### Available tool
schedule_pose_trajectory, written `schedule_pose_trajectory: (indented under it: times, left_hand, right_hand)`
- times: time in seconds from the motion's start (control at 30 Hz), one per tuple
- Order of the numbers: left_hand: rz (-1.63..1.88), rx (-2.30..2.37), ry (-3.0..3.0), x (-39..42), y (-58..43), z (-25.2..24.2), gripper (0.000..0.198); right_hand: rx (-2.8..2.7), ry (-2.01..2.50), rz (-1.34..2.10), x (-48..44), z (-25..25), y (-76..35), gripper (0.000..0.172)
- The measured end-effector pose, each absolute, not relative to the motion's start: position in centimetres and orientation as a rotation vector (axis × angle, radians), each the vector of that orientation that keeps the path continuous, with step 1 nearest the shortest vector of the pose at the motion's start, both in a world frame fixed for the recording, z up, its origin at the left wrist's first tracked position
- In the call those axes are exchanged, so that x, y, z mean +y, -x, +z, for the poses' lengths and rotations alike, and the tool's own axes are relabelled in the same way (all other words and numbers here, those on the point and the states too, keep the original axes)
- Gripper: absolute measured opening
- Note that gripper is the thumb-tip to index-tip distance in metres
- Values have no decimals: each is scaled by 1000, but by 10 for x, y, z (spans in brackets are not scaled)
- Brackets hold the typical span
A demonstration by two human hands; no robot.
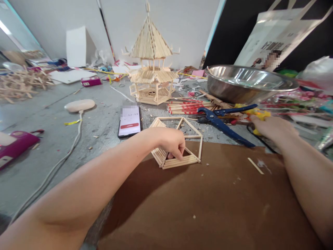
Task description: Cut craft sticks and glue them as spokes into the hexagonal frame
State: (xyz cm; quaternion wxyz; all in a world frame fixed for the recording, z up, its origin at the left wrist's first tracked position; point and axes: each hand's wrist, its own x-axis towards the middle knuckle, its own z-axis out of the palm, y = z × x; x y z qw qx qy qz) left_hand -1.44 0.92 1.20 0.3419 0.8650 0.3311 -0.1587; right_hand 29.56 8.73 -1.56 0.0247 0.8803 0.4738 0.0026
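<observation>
Fingers of my left hand (pixel 176 143) pinch the near side of a small wooden-stick frame (pixel 200 147), where several sticks lie side by side. The frame has several sides, its left panel is covered with sticks, and it rests on the back edge of a brown sheet (pixel 208 201). At the right, my right hand (pixel 264 125) is closed on a yellow tool (pixel 264 114), partly hidden by the fingers. Blue-handled cutters (pixel 226 128) lie between the hands. One loose stick (pixel 255 166) is on the sheet's right part.
Behind the frame stands a tiered stick pagoda (pixel 153 80). A phone (pixel 129 121) lies left of the frame, near a white corded device (pixel 80 105). A metal basin (pixel 234 86), red-marked sticks (pixel 189 107) and plastic-wrapped clutter fill the back right. Purple boxes (pixel 19 146) sit left.
</observation>
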Motion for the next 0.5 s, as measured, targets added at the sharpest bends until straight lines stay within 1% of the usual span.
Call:
schedule_pose_trajectory:
  times: [0.5]
  left_hand:
    - [-362,837,-2229,10,16,9,20]
  right_hand:
    - [1469,-2728,6,87,-16,-296,77]
